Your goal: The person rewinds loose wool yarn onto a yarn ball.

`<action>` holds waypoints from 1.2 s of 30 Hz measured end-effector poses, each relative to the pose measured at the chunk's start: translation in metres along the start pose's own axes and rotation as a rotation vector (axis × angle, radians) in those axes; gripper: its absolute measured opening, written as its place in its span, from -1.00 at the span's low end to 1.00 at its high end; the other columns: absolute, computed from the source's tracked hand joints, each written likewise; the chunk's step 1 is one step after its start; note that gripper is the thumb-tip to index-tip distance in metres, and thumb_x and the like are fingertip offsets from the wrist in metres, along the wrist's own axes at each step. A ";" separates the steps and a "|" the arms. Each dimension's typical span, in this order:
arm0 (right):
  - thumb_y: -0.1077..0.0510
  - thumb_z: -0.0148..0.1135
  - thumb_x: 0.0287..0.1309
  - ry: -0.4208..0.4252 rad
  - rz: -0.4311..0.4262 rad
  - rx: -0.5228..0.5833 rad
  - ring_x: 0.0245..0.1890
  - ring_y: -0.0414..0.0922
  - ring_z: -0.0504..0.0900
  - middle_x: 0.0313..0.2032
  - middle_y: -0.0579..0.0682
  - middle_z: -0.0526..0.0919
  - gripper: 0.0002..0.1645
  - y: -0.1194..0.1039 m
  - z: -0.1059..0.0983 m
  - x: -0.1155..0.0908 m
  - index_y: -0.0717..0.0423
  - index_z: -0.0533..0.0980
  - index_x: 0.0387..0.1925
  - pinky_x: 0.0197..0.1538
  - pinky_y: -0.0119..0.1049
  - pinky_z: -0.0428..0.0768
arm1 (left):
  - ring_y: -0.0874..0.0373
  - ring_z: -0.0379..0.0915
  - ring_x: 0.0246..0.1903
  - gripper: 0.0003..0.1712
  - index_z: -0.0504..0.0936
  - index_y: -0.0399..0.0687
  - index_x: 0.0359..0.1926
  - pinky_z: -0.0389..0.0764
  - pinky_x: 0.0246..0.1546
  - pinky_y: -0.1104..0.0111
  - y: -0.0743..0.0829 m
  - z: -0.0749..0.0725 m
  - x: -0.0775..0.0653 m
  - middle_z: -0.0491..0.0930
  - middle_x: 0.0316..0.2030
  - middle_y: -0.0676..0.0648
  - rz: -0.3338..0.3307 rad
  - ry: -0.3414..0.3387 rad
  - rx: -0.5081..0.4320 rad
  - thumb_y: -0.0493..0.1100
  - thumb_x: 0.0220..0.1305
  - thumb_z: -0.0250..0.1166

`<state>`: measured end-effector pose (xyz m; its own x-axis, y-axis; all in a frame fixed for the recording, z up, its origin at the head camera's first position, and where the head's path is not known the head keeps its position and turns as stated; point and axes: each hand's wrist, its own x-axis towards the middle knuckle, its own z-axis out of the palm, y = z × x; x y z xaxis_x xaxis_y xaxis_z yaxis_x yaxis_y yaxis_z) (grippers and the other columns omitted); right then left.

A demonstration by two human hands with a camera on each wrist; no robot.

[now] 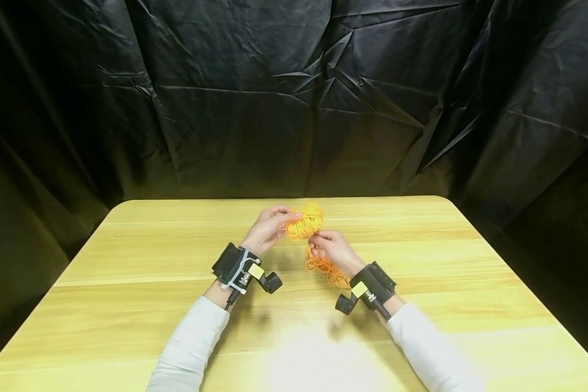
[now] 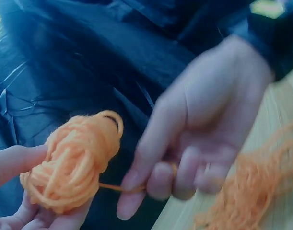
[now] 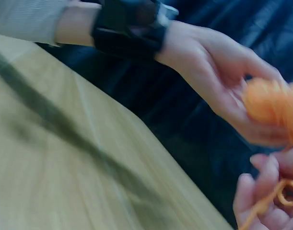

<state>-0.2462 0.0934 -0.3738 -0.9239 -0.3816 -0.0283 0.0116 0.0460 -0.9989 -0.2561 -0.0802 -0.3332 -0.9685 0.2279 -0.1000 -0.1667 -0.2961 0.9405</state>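
A ball of orange yarn (image 1: 304, 222) is gripped between the thumb and fingers of my left hand (image 1: 270, 227), above the far part of the table. Close by on its right, my right hand (image 1: 335, 249) pinches a strand of yarn (image 2: 110, 186) that runs from the ball, as the left wrist view shows. The strand also passes among the curled fingers of that hand. Below the right hand, a loose tangle of the same yarn (image 1: 327, 268) trails over the table. In the right wrist view the ball (image 3: 268, 103) is blurred and cut off by the frame's edge.
Light wooden table (image 1: 142, 305) with rounded far corners lies under both arms. Behind its far edge hangs a creased black sheet (image 1: 235, 136). Each wrist wears a black strap with a small camera (image 1: 270, 282) jutting inward.
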 end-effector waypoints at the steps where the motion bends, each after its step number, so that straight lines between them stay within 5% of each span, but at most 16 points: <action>1: 0.24 -0.05 0.23 -0.008 -0.007 -0.032 -0.59 -0.28 0.38 -0.57 -0.10 0.40 -0.71 -0.001 0.003 -0.002 0.45 0.46 -0.23 -0.47 -0.49 0.41 | 0.24 0.45 -0.45 -0.87 0.37 -0.15 -0.38 0.52 -0.45 0.51 0.000 0.000 0.000 0.47 -0.43 -0.01 0.010 0.026 0.005 -0.37 0.11 0.18; 6: 0.20 -0.06 0.25 -0.052 -0.075 -0.320 -0.74 -0.29 0.16 -0.71 -0.10 0.27 -0.68 -0.013 0.011 -0.014 0.33 0.53 -0.16 -0.68 -0.50 0.13 | 0.25 0.43 -0.45 -0.79 0.35 -0.14 -0.35 0.50 -0.46 0.51 -0.003 -0.002 0.001 0.47 -0.45 0.01 0.059 0.141 0.068 -0.36 0.05 0.25; 11: 0.18 -0.02 0.23 -0.080 -0.177 -0.588 -0.68 -0.25 0.21 -0.53 0.00 0.53 -0.72 -0.031 0.010 -0.024 0.23 0.58 -0.21 -0.61 -0.46 0.20 | 0.27 0.42 -0.43 -0.71 0.37 -0.18 -0.27 0.46 -0.49 0.51 -0.005 -0.002 0.002 0.49 -0.36 -0.02 0.098 0.219 0.178 -0.34 0.01 0.29; 19: 0.18 0.15 0.11 -0.112 -0.320 -0.778 -0.67 -0.26 0.31 -0.60 -0.10 0.54 -0.82 -0.069 -0.003 -0.026 0.19 0.62 -0.34 -0.61 -0.48 0.25 | 0.21 0.42 -0.39 -0.61 0.53 -0.31 -0.12 0.49 -0.34 0.43 -0.006 -0.004 0.001 0.53 -0.28 -0.12 0.097 0.169 0.353 -0.24 -0.01 0.33; 27: 0.20 0.19 0.08 -0.141 -0.284 -0.745 -0.73 -0.14 0.32 -0.55 0.02 0.60 -0.81 -0.099 -0.014 -0.018 0.23 0.60 -0.29 -0.67 -0.45 0.24 | 0.15 0.45 -0.32 -0.64 0.53 -0.24 -0.14 0.47 -0.27 0.39 -0.008 -0.005 -0.003 0.57 -0.30 -0.10 0.080 -0.016 0.441 -0.25 -0.02 0.34; 36: 0.13 0.21 0.06 -0.151 -0.207 -0.472 -0.63 -0.09 0.36 -0.46 0.03 0.63 -0.75 -0.113 -0.033 -0.002 0.19 0.58 -0.22 -0.52 -0.39 0.38 | 0.15 0.51 -0.27 -0.58 0.46 -0.22 -0.07 0.46 -0.14 0.30 -0.004 -0.006 -0.006 0.60 -0.26 -0.13 0.029 -0.146 0.540 -0.22 0.01 0.31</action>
<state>-0.2585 0.1195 -0.2594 -0.8232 -0.5534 0.1272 -0.3701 0.3531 -0.8593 -0.2507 -0.0861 -0.3388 -0.9292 0.3646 -0.0612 0.0156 0.2041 0.9788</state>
